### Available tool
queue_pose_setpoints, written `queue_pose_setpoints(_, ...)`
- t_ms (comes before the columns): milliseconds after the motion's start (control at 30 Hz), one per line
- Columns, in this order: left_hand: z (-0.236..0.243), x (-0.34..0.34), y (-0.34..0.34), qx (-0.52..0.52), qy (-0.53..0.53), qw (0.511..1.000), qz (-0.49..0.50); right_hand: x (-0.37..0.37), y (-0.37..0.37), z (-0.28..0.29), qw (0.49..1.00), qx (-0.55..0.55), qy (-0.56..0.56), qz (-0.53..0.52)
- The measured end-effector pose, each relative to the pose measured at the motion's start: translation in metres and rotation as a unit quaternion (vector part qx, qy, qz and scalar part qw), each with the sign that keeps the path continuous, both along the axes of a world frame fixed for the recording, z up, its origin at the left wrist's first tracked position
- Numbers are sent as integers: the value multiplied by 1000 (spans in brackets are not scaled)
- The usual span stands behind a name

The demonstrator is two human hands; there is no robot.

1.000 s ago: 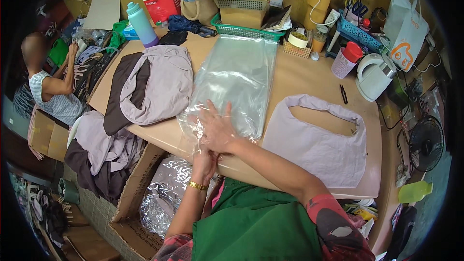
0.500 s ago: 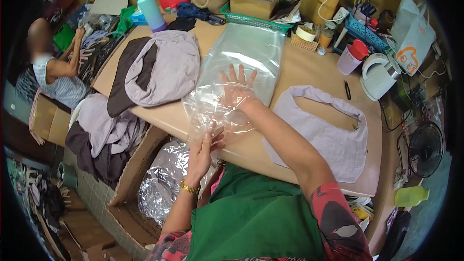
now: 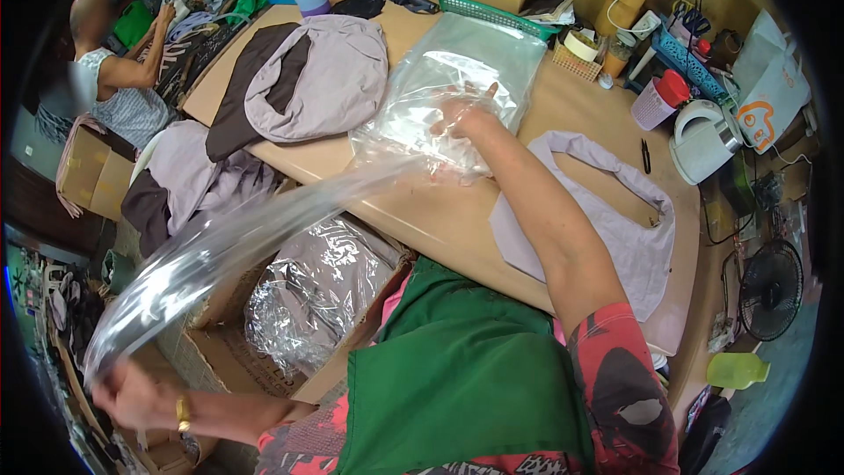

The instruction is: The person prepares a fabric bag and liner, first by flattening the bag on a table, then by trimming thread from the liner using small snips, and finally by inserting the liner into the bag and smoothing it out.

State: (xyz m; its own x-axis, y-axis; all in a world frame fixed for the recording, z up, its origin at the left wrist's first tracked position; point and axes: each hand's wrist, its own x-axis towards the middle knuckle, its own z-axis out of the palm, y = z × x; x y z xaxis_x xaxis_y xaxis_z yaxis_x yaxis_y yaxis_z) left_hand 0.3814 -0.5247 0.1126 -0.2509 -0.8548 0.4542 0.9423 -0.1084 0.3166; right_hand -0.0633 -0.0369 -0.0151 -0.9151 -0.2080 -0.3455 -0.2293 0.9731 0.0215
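We grip one end of a long clear plastic sheet [image 3: 211, 242] in our closed left hand [image 3: 134, 396], held out low at the far left. The sheet arcs over a cardboard box [image 3: 237, 356] and reaches the near edge of a stack of clear plastic bags [image 3: 479, 48] on the surface [image 3: 431, 229]. Our right hand [image 3: 466, 113] lies open on that stack, fingers spread; glare hides some of its contact. To its right we have a flat lilac fabric bag [image 3: 640, 257], partly behind our forearm; to its left, another lilac bag [image 3: 356, 62] overlaps dark brown fabric [image 3: 236, 114].
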Motion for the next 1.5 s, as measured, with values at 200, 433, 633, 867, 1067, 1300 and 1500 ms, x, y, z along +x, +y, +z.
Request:
queue_pose_setpoints(200, 26, 38, 19, -166, -128, 655, 725, 94, -41, 20, 987, -38, 117, 99)
queue_pose_setpoints(433, -31, -67, 76, -394, -393, 517, 650, 128, 6, -9, 939, -135, 152, 277)
queue_pose_setpoints(633, -64, -136, 140, -344, -404, 799, 284, 73, 44, 39, 958, -105, 192, 185)
queue_pose_setpoints(867, -69, -145, 160, -353, -471, 798, 129, -15, 54, 113, 910, -319, 231, 126)
queue_pose_setpoints(1067, -81, -151, 168, -494, -447, 722, 189, 11, 39, 140, 939, -290, 139, 125)
queue_pose_setpoints(1300, -89, -177, 221, -567, -382, 725, 76, 121, 24, 69, 892, -243, -189, 330)
queue_pose_setpoints(1500, -113, -178, 317, -683, -313, 642, -152, 200, -2, 8, 834, -510, -177, 116)
